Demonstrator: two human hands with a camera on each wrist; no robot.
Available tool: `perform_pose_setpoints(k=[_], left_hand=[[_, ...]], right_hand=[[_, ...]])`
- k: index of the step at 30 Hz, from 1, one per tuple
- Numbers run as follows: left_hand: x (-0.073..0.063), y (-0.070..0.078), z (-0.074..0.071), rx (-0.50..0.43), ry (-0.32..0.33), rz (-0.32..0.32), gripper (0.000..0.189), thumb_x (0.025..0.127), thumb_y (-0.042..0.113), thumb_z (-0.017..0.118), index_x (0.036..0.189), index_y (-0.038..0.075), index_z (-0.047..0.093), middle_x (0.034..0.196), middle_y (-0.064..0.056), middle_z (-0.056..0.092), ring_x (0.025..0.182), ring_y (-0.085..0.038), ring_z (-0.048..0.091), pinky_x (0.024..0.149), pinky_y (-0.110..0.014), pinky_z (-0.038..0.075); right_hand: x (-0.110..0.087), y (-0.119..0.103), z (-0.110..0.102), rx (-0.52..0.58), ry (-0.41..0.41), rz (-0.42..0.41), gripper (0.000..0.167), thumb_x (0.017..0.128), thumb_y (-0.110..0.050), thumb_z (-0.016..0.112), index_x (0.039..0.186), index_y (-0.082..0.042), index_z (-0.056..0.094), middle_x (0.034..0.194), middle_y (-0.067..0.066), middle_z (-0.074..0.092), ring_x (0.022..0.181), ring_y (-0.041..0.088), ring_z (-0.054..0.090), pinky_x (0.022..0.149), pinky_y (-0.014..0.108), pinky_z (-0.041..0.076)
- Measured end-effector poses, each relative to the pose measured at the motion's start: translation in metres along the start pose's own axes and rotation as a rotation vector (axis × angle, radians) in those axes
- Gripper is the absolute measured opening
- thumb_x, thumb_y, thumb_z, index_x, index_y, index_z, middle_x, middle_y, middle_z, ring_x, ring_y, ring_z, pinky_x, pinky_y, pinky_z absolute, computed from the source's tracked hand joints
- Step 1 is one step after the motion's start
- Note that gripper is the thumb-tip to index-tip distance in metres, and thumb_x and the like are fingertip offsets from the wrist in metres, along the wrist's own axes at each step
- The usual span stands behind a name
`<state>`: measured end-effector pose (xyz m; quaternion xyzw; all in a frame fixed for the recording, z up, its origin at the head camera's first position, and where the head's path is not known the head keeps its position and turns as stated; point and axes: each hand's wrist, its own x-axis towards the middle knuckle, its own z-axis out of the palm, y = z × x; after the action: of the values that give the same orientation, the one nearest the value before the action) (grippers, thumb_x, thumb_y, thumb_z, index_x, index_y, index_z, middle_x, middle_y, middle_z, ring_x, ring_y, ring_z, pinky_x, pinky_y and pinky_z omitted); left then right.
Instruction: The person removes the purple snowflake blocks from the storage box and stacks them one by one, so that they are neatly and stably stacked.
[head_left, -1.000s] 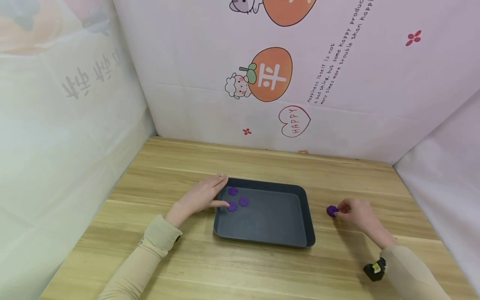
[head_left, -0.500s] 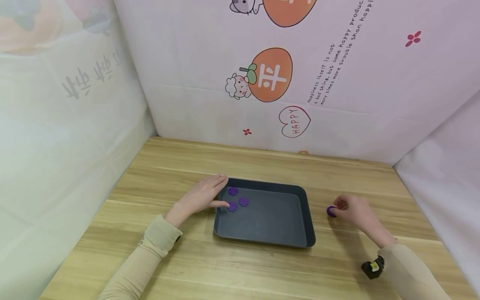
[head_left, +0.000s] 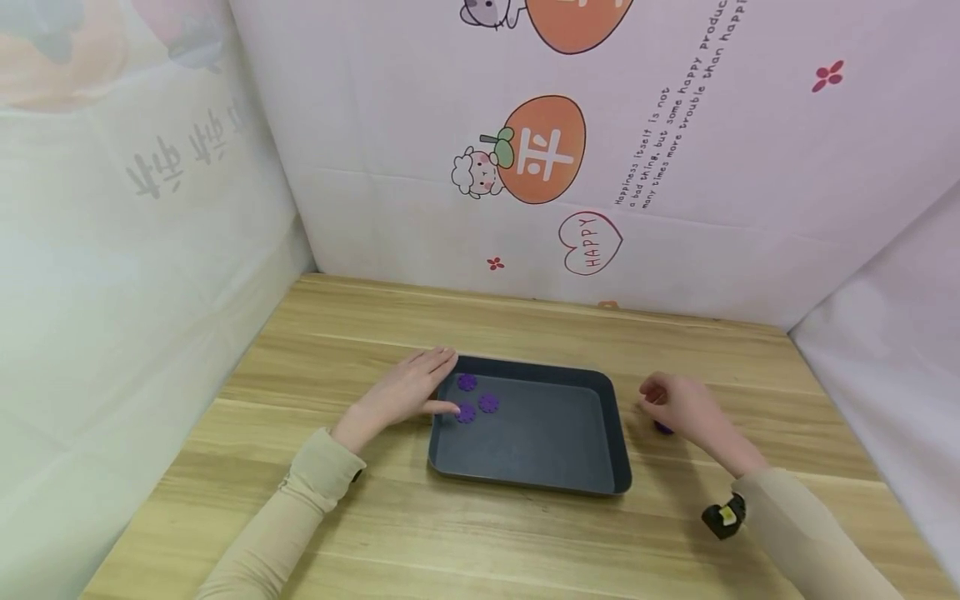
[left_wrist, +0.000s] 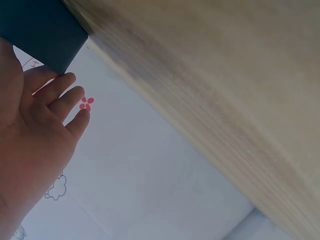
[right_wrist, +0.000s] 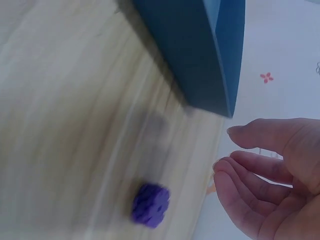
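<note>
A dark grey-blue tray (head_left: 532,487) lies on the wooden table. Inside it, near the far left corner, are three purple notched discs, one of them a disc (head_left: 489,403) slightly right of the others. My left hand (head_left: 405,387) holds the tray's left side, its thumb over the rim beside a disc and its fingers at the corner. Right of the tray, my right hand (head_left: 682,408) hovers with loosely bent fingers. A gap shows between thumb and fingertips, and nothing is visible in it. Below sits a small purple stack of discs (right_wrist: 151,205), partly hidden from the head view.
White printed cloth (head_left: 420,208) rises behind the table (head_left: 480,542) and along both sides. A dark wrist device (head_left: 724,517) sits at the right sleeve. The tray's end wall (right_wrist: 200,65) stands close to the right hand.
My right hand has left the purple stack and moved left and away from me, toward the tray. The stack stays on the table. My left hand and the tray have hardly moved.
</note>
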<state>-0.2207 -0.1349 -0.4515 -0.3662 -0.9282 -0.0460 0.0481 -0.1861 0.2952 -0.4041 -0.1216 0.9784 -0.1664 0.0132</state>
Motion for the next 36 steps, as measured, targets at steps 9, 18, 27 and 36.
perform_pose_setpoints(k=[9,18,27,36], left_hand=[[0.001,0.000,0.001,0.008,0.009,0.012,0.087,0.092,0.061,0.056,0.151,-0.001,0.038,0.156,-0.020,0.040,0.146,-0.035,0.038,0.122,-0.049,0.034],[0.000,0.000,0.000,0.014,0.010,0.012,0.087,0.091,0.061,0.057,0.150,-0.001,0.039,0.156,-0.020,0.040,0.146,-0.035,0.038,0.122,-0.049,0.034],[-0.001,0.000,-0.001,-0.007,0.006,0.006,0.087,0.092,0.060,0.057,0.150,-0.001,0.039,0.156,-0.020,0.041,0.146,-0.037,0.038,0.122,-0.050,0.033],[-0.002,0.000,-0.001,-0.016,0.004,0.003,0.087,0.092,0.059,0.058,0.151,-0.002,0.038,0.156,-0.020,0.040,0.146,-0.037,0.039,0.121,-0.050,0.034]], right_hand=[[0.020,-0.025,0.000,0.011,-0.003,-0.056,0.018,0.088,-0.015,0.072,0.096,0.002,0.070,0.085,0.012,0.073,0.076,0.022,0.068,0.068,0.041,0.058],[0.033,-0.045,0.010,0.061,-0.042,-0.066,0.021,0.088,-0.014,0.072,0.101,0.002,0.069,0.089,0.013,0.073,0.079,0.022,0.069,0.067,0.037,0.059],[0.042,-0.066,0.022,0.045,-0.030,-0.161,0.018,0.087,-0.012,0.074,0.097,0.002,0.070,0.087,0.012,0.074,0.078,0.021,0.070,0.067,0.035,0.060],[0.048,-0.084,0.035,0.064,-0.066,-0.193,0.018,0.087,-0.011,0.074,0.099,0.002,0.070,0.089,0.012,0.074,0.080,0.020,0.070,0.069,0.034,0.061]])
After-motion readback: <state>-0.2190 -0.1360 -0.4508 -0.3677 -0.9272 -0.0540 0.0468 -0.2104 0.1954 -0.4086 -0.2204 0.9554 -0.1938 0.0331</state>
